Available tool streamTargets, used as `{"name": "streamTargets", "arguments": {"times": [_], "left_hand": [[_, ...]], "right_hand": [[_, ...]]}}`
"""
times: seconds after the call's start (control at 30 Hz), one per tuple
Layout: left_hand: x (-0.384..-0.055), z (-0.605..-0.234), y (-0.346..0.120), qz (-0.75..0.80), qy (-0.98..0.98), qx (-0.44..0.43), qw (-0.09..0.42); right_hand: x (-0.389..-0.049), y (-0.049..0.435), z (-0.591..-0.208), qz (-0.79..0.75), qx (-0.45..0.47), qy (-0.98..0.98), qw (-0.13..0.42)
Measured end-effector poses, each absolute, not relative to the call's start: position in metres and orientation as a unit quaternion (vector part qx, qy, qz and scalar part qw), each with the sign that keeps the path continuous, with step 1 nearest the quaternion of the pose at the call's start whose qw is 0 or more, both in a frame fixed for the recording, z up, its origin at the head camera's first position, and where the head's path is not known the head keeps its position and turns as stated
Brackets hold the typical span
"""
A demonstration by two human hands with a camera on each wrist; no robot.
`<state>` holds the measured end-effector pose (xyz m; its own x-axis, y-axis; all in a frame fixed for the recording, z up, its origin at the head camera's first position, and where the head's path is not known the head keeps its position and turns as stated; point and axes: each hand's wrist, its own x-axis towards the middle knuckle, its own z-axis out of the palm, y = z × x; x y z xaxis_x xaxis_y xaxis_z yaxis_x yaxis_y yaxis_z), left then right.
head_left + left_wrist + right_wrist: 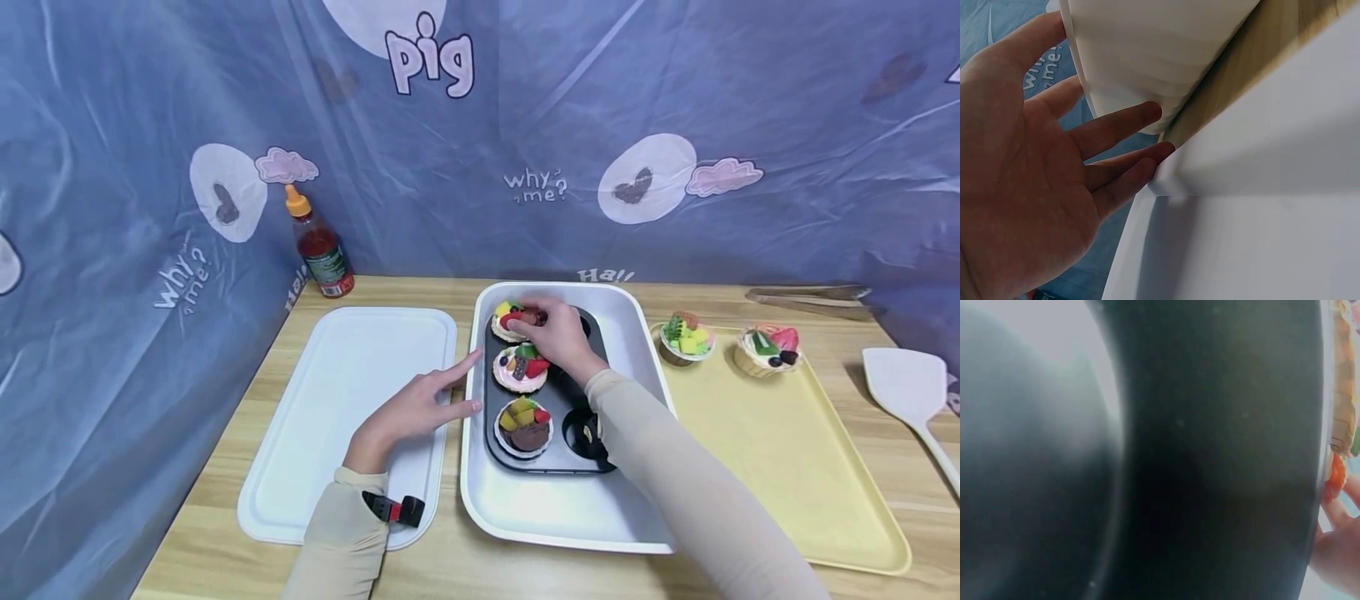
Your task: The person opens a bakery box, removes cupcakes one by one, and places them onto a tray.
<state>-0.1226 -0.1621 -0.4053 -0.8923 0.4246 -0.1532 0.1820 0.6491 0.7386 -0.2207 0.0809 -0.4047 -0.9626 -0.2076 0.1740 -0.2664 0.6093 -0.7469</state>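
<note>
My right hand reaches over the black muffin tin and grips a fruit-topped tart at its far left cup. My fingers cover part of the topping. Below it, a pink-cream tart and a chocolate cupcake sit in the left column. The tin stands in a deep white tray. My left hand has spread fingers at the tray's left rim. The left wrist view shows that hand beside white walls. Mostly dark tin fills the right wrist view, with crust at its edge.
A flat white tray lies left. On the yellow tray at right stand a cupcake and a fruit tart. A sauce bottle, tongs and a white spatula lie around the edges.
</note>
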Motion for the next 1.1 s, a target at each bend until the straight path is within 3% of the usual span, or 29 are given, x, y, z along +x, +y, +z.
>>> {"name": "streamTargets", "arguments": {"times": [0.53, 1.1], "left_hand": [[-0.1221, -0.4040, -0.1611, 0.393, 0.890, 0.170, 0.158], [-0.1234, -0.4059, -0.1621, 0.388, 0.891, 0.175, 0.155]], "right_hand": [[-0.2178, 0.0782, -0.4045, 0.408, 0.136, -0.901, 0.059], [-0.2158, 0.0794, -0.4053, 0.389, 0.203, -0.894, 0.095]]}}
